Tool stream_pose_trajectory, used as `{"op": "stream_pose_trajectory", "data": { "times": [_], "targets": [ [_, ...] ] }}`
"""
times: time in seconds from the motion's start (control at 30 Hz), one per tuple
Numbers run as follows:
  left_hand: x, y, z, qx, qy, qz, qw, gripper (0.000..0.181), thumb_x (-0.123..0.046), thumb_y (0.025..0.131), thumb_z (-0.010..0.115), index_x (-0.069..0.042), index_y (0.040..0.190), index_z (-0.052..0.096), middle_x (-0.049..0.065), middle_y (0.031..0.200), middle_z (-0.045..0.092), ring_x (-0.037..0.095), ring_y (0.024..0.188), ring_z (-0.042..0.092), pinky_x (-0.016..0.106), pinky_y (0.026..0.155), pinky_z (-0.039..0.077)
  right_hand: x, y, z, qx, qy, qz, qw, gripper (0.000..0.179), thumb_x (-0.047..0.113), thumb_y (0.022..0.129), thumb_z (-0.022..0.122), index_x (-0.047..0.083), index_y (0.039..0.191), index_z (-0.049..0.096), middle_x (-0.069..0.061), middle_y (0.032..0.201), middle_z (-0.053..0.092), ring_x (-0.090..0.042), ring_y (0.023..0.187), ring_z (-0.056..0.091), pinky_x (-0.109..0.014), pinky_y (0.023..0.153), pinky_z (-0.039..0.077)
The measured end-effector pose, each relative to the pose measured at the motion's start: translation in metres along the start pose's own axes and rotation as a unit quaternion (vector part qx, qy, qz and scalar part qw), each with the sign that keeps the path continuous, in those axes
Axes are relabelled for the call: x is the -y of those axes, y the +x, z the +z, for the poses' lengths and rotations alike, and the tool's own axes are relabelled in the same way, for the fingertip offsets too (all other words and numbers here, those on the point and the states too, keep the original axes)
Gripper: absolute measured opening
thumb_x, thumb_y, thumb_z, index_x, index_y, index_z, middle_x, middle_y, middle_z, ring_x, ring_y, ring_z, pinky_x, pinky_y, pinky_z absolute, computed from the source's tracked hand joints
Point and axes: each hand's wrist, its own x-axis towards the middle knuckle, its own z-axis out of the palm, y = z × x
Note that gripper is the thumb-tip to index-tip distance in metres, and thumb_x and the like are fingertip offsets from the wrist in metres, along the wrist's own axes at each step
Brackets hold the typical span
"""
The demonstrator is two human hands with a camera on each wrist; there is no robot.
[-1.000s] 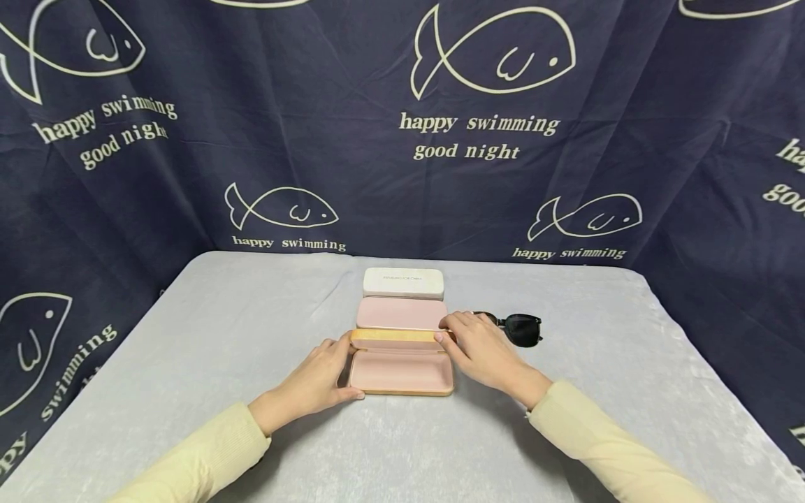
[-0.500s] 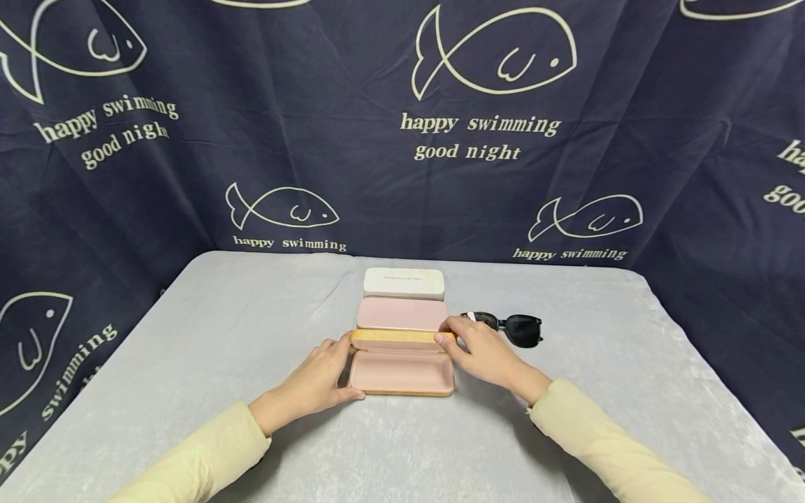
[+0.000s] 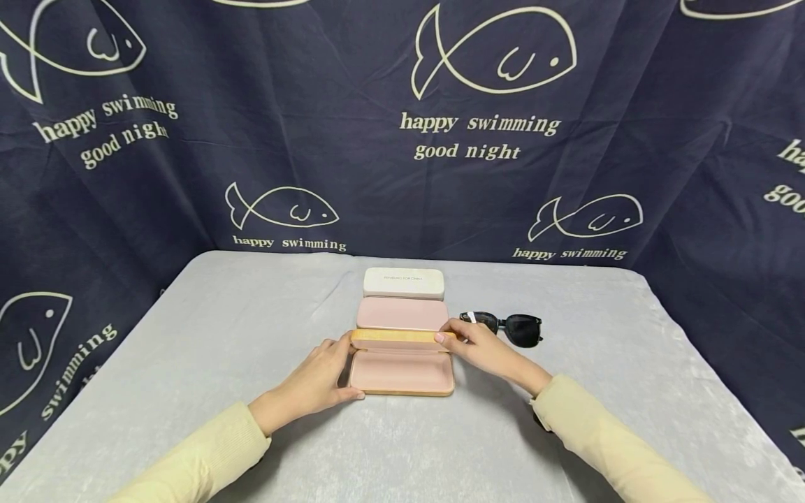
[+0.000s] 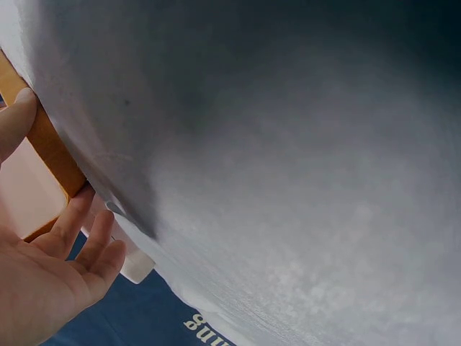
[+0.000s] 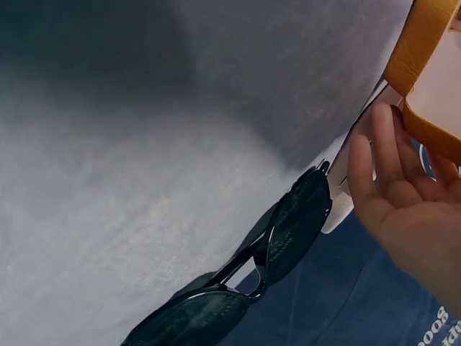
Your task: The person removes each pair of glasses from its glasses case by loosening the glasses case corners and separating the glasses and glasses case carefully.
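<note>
On my head feed, a left hand (image 3: 309, 383) in a pale yellow sleeve (image 3: 207, 450) grasps the left end of an open yellow-orange hard case with pink lining (image 3: 402, 374); I confirm on the left wrist feed that the thumb lies on the front wall and the index finger touches the hinge corner. The case rests on the grey cloth-covered worktop (image 3: 220, 307), between its left and right edges, with its lid (image 3: 393, 337) raised. Behind it, toward the worktop's far edge, I locate a smooth pink rectangular case (image 3: 402, 312), then a white rectangular case with small lettering (image 3: 404, 282). The right hand (image 3: 487, 355) pinches the lid's right end, thumb in front, fingers behind. Beyond that hand, toward the worktop's right edge, I register black-framed, dark-lensed sunglasses (image 3: 523, 330), partly covered by the hand.
</note>
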Motion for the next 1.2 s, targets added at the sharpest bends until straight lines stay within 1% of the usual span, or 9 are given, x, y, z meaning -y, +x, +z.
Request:
{"op": "stream_pose_trajectory", "data": {
  "times": [0.17, 0.3, 0.53, 0.77, 0.93, 1.03, 1.1, 1.2],
  "targets": [
    [-0.0001, 0.0, 0.0001, 0.001, 0.003, -0.002, 1.0, 0.094, -0.037, 0.067, 0.079, 0.007, 0.134, 0.03, 0.01, 0.114, 0.06, 0.026, 0.099, 0.053, 0.042, 0.085, 0.044, -0.0005, 0.0007, -0.0009, 0.008, 0.032, 0.012, 0.9994, 0.023, 0.035, 0.091, 0.052, 0.015, 0.096, 0.064, 0.004, 0.084, 0.061, -0.01, 0.075, 0.05, -0.023, 0.066, 0.041],
    [-0.0003, 0.0, -0.0002, 0.002, 0.003, -0.004, 1.0, 0.094, -0.037, 0.067, 0.079, 0.007, 0.134, 0.03, 0.01, 0.114, 0.06, 0.026, 0.099, 0.053, 0.042, 0.085, 0.044, -0.0011, 0.0012, -0.0008, 0.019, 0.058, 0.017, 0.998, 0.025, 0.034, 0.091, 0.052, 0.013, 0.098, 0.064, 0.0, 0.09, 0.063, -0.01, 0.081, 0.052, -0.024, 0.071, 0.044],
    [-0.001, 0.0002, -0.0003, 0.0, -0.001, -0.002, 1.0, 0.094, -0.036, 0.066, 0.08, 0.007, 0.134, 0.031, 0.009, 0.112, 0.06, 0.025, 0.098, 0.052, 0.042, 0.084, 0.044, -0.0038, 0.0022, 0.0001, 0.035, 0.089, 0.012, 0.9953, 0.027, 0.03, 0.092, 0.052, 0.007, 0.102, 0.063, -0.006, 0.097, 0.065, -0.011, 0.088, 0.058, -0.024, 0.078, 0.047],
    [-0.0003, 0.0001, 0.0008, 0.002, -0.002, -0.004, 1.0, 0.094, -0.036, 0.067, 0.08, 0.008, 0.133, 0.03, 0.009, 0.11, 0.06, 0.025, 0.098, 0.053, 0.041, 0.084, 0.044, -0.0045, 0.0015, -0.0009, 0.061, 0.12, 0.001, 0.9908, 0.031, 0.026, 0.093, 0.052, 0.003, 0.112, 0.062, -0.009, 0.104, 0.064, -0.011, 0.091, 0.056, -0.021, 0.081, 0.046],
    [0.0004, 0.0003, 0.0009, 0.002, -0.012, -0.006, 0.9999, 0.094, -0.036, 0.066, 0.08, 0.007, 0.134, 0.03, 0.009, 0.111, 0.061, 0.026, 0.101, 0.053, 0.042, 0.085, 0.045, -0.0047, 0.0005, -0.0003, 0.069, 0.131, 0.001, 0.9889, 0.033, 0.025, 0.092, 0.052, 0.002, 0.115, 0.061, -0.011, 0.106, 0.064, -0.011, 0.093, 0.054, -0.021, 0.082, 0.045],
    [0.0008, 0.0007, 0.0008, 0.003, -0.017, -0.004, 0.9998, 0.094, -0.036, 0.066, 0.08, 0.006, 0.134, 0.031, 0.012, 0.115, 0.059, 0.027, 0.103, 0.053, 0.043, 0.087, 0.045, -0.0056, -0.0003, 0.0009, 0.068, 0.134, 0.0, 0.9887, 0.033, 0.024, 0.092, 0.054, 0.002, 0.115, 0.06, -0.011, 0.107, 0.064, -0.01, 0.092, 0.054, -0.021, 0.081, 0.045],
    [0.001, 0.0007, 0.0004, 0.005, -0.018, -0.003, 0.9998, 0.094, -0.036, 0.066, 0.08, 0.007, 0.134, 0.031, 0.015, 0.118, 0.058, 0.028, 0.104, 0.053, 0.043, 0.087, 0.045, -0.0061, -0.0012, 0.0014, 0.066, 0.129, -0.009, 0.9894, 0.033, 0.024, 0.091, 0.055, 0.002, 0.116, 0.06, -0.012, 0.108, 0.064, -0.008, 0.092, 0.054, -0.02, 0.08, 0.046],
    [0.0012, 0.0009, -0.0006, 0.008, -0.021, -0.006, 0.9997, 0.094, -0.037, 0.067, 0.079, 0.008, 0.134, 0.032, 0.018, 0.122, 0.055, 0.029, 0.104, 0.052, 0.043, 0.087, 0.045, -0.0058, -0.0026, 0.0016, 0.058, 0.115, -0.034, 0.9911, 0.034, 0.022, 0.091, 0.056, 0.001, 0.116, 0.061, -0.013, 0.109, 0.064, -0.01, 0.091, 0.054, -0.022, 0.078, 0.047]
  ]
}}
